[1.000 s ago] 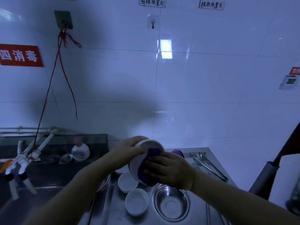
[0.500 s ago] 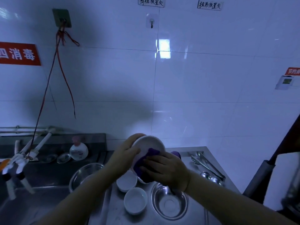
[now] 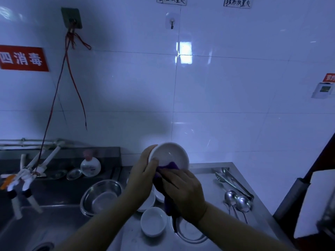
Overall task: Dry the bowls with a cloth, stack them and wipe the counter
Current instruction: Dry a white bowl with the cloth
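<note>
Right now the left hand [image 3: 143, 175] grips a white bowl [image 3: 169, 155] by its rim, thumb hooked inside, bowl tilted so the opening faces the camera, held up in the air above the steel counter [image 3: 204, 171]. The right hand [image 3: 183, 192] is curled round a purple cloth [image 3: 171, 166], pressing it vs the bowl's lower inside edge; rest of the cloth hangs down under the palm. Both forearms cross the lower view & hide a good part of the counter behind them. Below the hands, on the counter: a small white bowl [image 3: 153, 221] upright, another white bowl [image 3: 148, 201] half hidden by the left wrist, and a steel bowl [image 3: 188, 230] partly covered by the right forearm. Left of those, a bigger steel basin [image 3: 101, 195] sits at the sink's edge. Sink [image 3: 23, 230] fills the lower left, w/ white taps [image 3: 23, 175] over it. At the back ledge a round soap bottle [image 3: 90, 166] stands beside two little steel dishes [image 3: 74, 173]. Right side of the counter: tongs [image 3: 233, 182] and two steel ladles [image 3: 237, 201] lying close together. Tiled wall behind carries a red sign [image 3: 22, 58], a hook [image 3: 171, 21] and red cords [image 3: 72, 73] hanging from a dark plate.
</note>
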Available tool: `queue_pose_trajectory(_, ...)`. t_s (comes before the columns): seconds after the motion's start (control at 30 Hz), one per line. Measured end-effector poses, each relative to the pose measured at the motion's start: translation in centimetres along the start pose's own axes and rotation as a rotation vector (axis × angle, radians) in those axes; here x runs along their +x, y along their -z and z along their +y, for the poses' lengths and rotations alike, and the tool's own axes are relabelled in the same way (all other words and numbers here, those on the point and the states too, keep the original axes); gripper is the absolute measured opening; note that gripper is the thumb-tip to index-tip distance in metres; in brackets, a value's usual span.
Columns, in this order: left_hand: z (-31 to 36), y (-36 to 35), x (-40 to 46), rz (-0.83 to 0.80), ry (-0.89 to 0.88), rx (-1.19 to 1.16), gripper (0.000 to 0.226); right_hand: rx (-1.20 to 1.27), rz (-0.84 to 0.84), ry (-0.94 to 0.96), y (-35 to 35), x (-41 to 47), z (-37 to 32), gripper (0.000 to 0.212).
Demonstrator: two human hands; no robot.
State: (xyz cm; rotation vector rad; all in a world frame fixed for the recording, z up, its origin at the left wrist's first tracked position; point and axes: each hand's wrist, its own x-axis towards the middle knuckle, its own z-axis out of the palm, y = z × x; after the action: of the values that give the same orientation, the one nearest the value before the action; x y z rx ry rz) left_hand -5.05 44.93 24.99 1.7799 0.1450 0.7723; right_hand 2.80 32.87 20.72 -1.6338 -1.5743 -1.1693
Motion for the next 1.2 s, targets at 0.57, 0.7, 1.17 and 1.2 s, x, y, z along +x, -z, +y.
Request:
queue_pose_trajectory(0.57, -1.5, -0.6, 0.0, 0.021, 0.072, -0.057, 0.038, 0.019, -0.127, -0.144, 0.3, 0.6, -0.3, 0.025)
queue_pose_trajectory(0.7, -0.8, 1.0, 0.6, -0.081, 0.037, 0.043, 0.034, 0.11, -0.334, 0.021, 1.8, 0.5, 1.2, 0.027)
queue_pose_trajectory(1.17, 0.0, 1.0, 0.9, -0.355, 0.02, -0.067, 0.036, -0.009, -0.465, 0.126, 2.7, 3.5, 2.4, 0.019)
queue_pose_trajectory(1.2, -0.1, 1.0, 0.7, -0.335, 0.026, -0.074, 0.035, 0.035, -0.469, 0.086, 2.6, 3.3, 2.0, 0.02)
